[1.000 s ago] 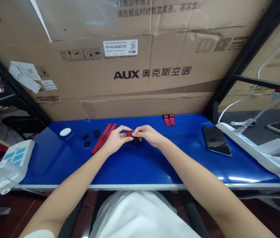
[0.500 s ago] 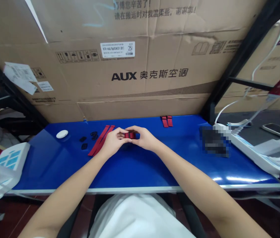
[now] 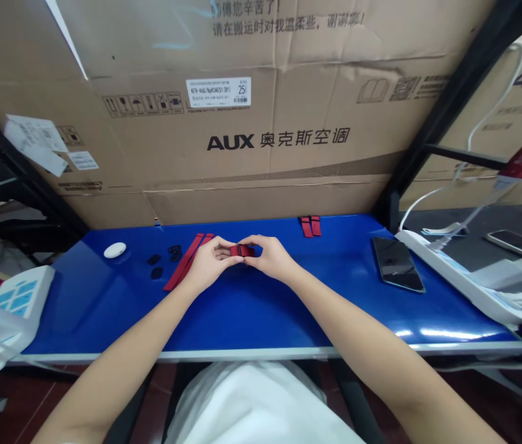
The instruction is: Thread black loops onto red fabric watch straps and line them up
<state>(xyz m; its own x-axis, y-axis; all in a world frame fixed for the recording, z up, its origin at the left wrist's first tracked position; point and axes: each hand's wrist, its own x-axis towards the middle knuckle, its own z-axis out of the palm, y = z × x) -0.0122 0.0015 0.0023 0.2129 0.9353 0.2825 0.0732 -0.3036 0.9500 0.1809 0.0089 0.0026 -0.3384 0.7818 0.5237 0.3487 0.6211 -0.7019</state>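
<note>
1. Strap: red, flat band, only a short stretch visible between the fingers. Runs roughly sideways, matte fabric look. Ends hidden by the hands.
2. Buckle: black, narrow, upright across the strap, left of the visible stretch's middle. Red shows on both sides of it. Threading too small to tell.
3. Place: strap is held up over the middle of the table, toward its far half.
4. Left hand: thumb and fingers pinched on the strap's left part.
5. Right hand: thumb and fingers clamped on the strap's right part. Thumb tips close together along the strap's lower edge.
6. Strips: two, long, red, slanted side by side on the table's left half, partly behind the left hand.
7. Black bits: small, loose, on the table's left half, left of the strips.
8. Red pair: two short red pieces with black tops, at the table's far edge, right of its middle.
9. Phone: dark screen up, table's right side.
</note>
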